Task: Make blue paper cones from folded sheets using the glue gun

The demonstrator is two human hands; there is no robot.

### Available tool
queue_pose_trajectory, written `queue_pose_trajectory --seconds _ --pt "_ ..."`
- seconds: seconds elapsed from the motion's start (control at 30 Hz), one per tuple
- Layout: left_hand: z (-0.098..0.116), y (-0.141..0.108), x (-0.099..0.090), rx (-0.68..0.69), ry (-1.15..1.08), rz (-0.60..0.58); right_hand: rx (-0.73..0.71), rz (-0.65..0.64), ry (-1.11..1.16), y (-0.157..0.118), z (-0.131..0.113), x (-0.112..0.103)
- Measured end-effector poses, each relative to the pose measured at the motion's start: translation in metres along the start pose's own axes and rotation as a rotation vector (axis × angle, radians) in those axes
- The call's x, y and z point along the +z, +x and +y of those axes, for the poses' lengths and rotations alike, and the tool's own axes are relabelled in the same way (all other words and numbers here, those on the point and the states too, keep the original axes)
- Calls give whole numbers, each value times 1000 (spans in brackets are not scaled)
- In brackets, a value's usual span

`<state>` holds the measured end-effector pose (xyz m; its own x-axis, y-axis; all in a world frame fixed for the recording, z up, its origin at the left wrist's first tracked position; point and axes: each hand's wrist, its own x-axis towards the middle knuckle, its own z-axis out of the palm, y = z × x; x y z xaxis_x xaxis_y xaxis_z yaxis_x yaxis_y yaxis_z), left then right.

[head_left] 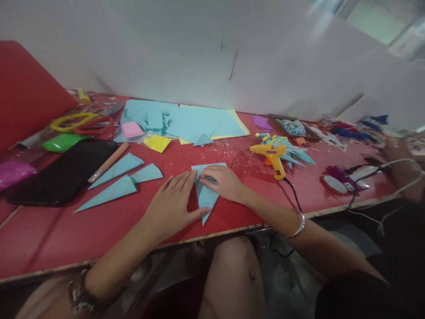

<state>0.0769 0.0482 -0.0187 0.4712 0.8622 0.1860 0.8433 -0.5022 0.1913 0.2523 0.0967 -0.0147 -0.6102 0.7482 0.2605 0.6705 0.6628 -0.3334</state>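
A light blue sheet of paper (pixel 206 198), folded into a cone-like triangle with its tip toward me, lies on the red table (pixel 139 226). My left hand (pixel 174 206) is stretched out flat, fingertips at the paper's left edge and thumb across its lower part. Over the paper's upper middle, my right hand (pixel 227 182) has its fingers curled and pinched together at a fold. Folded blue paper triangles (pixel 109 193) rest left of my left hand.
A yellow glue gun (pixel 270 153) with a cord lies to the right, before folded blue pieces. Blue sheets (pixel 202 119) spread along the wall. At left are a black pouch (pixel 66 173) and a wooden-handled tool (pixel 111 160). Another person's hand (pixel 401 164) is at far right.
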Motion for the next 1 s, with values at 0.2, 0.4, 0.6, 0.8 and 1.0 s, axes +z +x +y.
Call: queue_pose_trajectory --seconds 0.2,0.4,0.6,0.8,1.0 --pt "-1 -1 0 6 18 3 23 -7 -1 0 -1 0" --pt "3 -2 -1 -2 44 -21 19 -23 -8 3 1 0" --pt "3 -4 -1 -11 13 -4 44 -32 -3 3 1 0" --pt "4 -7 0 -18 27 7 50 -2 83 3 4 1" --pt "6 -9 2 -34 41 38 55 -6 140 3 3 -1"
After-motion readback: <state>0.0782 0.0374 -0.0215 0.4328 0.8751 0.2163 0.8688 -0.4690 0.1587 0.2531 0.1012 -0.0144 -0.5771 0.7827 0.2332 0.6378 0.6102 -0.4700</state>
